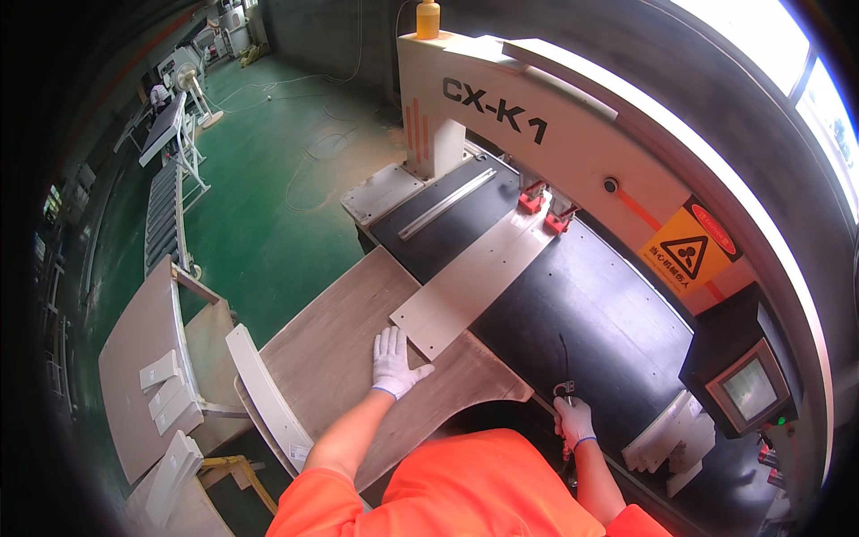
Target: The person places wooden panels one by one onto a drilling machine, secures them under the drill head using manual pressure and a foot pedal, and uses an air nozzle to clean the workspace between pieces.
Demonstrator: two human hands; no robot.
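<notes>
My left hand, in a white glove, lies flat on the wooden table extension with its fingers stretched out. Its thumb reaches to the near corner of a long pale board. That board runs across onto the black machine bed, its far end under two red clamps. Low on the right, my gloved right hand is closed round an air blow gun. A thin dark nozzle points away from me over the bed; the grip is mostly hidden by my fingers.
A white machine beam arches over the bed, with a screen at right. Several board pieces lie at the bed's near right. Curved panels lean at the wooden extension; a side table holds white pieces.
</notes>
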